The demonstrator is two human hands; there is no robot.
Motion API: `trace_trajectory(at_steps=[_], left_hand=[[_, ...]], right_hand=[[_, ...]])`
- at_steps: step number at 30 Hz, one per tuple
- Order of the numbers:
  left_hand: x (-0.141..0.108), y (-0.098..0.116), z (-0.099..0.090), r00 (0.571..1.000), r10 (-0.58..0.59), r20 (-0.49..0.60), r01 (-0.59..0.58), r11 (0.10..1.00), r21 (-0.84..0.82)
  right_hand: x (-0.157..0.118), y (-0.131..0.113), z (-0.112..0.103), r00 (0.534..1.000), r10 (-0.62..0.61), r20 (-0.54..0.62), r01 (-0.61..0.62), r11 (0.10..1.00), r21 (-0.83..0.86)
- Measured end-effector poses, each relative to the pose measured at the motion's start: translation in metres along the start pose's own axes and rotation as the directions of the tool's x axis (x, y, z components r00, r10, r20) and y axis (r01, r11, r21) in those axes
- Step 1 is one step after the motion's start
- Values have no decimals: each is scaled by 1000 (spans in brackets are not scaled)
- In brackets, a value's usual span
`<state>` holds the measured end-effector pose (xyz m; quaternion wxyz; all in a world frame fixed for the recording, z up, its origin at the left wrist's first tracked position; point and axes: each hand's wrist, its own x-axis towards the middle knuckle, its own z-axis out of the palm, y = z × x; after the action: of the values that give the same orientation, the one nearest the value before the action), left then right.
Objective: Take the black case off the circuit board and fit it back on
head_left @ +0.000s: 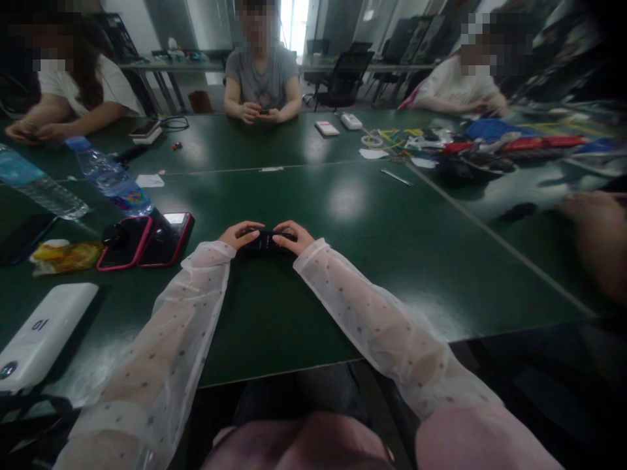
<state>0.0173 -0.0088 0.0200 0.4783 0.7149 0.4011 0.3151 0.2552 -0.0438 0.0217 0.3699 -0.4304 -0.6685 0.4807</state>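
A small black object [266, 242] with faint light marks on its face lies between my two hands, at or just above the green table [274, 313]. My left hand [241, 235] is closed on its left end, the thumb on the face and the fingers along the far side. At the right end, my right hand [294, 237] grips it the same way, thumb towards the middle. What the object is cannot be told. Sheer white dotted sleeves cover both my forearms.
Left of my hands are phones in pink-red cases [166, 240], a yellow wrapper [67, 256], water bottles [110, 176] and a white power bank [49, 334]. Cables and tools [482, 147] are heaped at the right back. Several people sit around the table.
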Motion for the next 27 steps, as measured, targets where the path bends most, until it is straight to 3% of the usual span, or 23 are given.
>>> trace_trajectory(at_steps=[9,19,27], left_hand=[[0,2,-1,1000,-21,2,21,999,42],[-1,2,-1,998,-49,-37,55,981,188],[2,-1,-1,998,-29,-63,44,966,254]], right_hand=[[0,-3,1,999,-2,-41,0,999,-50],[0,4,2,989,15,-148,-62,946,-318],[5,12,1,988,-68,-142,15,937,-349]])
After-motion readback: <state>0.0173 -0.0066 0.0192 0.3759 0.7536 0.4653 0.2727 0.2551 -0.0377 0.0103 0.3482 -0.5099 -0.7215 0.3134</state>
